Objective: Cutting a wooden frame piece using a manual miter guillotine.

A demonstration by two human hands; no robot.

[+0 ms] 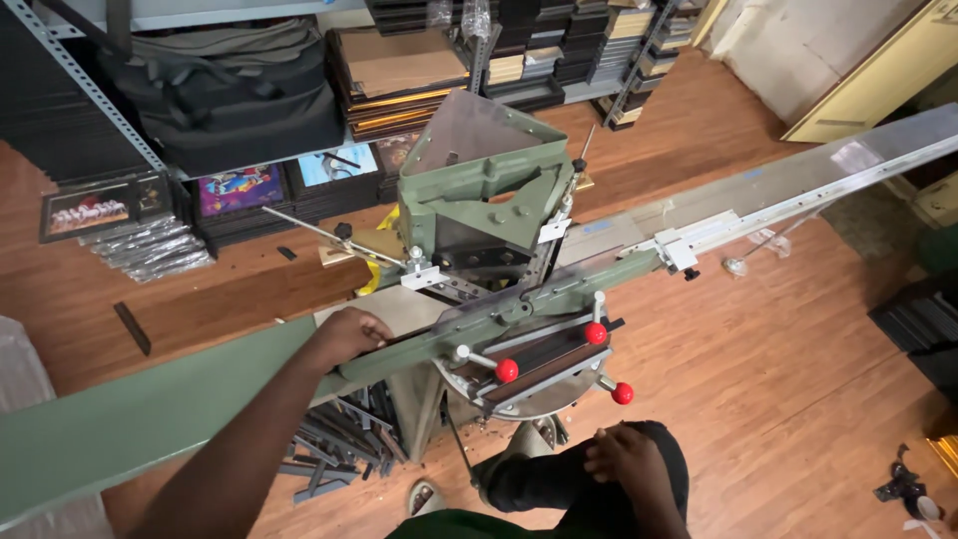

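1. The left hand [349, 334] curls over the green rail [150, 419], so its fingertips are hidden.
2. The rail runs off the left edge; the far grey arm [798, 190] is cut at the right edge.
3. The small framed pictures [239, 190] on the shelf are too small to make out.
4. The right hand [624, 459] rests on a dark knee [539, 484], its palm unseen.

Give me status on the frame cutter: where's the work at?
Done: offcuts already lie on the floor by the green mitre cutter's base. In hand: the left hand presses a dark moulding strip against the fence; the right hand rests on the knee. Left: the strip looks uncut, red-knobbed levers untouched.
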